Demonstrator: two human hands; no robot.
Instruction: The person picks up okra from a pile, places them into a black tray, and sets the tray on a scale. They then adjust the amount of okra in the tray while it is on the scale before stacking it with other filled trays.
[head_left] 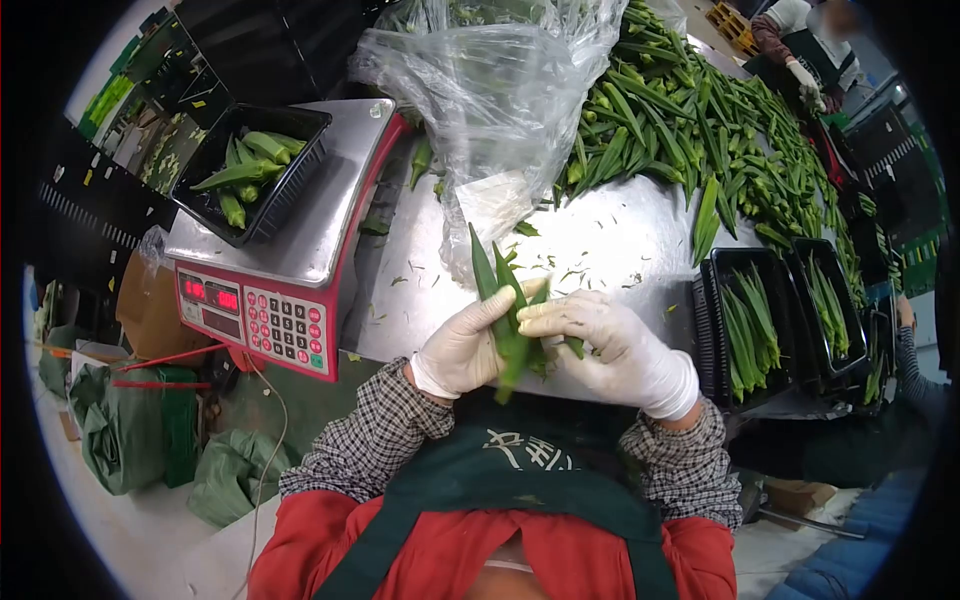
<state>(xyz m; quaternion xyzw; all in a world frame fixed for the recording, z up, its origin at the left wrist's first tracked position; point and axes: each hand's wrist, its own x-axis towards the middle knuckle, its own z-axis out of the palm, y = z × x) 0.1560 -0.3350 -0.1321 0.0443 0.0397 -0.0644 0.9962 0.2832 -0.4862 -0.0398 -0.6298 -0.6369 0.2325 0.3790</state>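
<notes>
Green okra pods are between my two white-gloved hands, over the front edge of the metal table. My left hand is closed round some of the pods, which point up and away from me. From the right, my right hand has its fingers bent onto the same bunch, with a pod end showing under its palm. A large heap of okra lies at the back right. Black trays with okra stand to the right of my hands.
At the left, a red scale bears a black tray with several pods. Clear plastic bags lie at the back middle. A co-worker with gloved hands stands at the back right; another person's arm shows at the right edge.
</notes>
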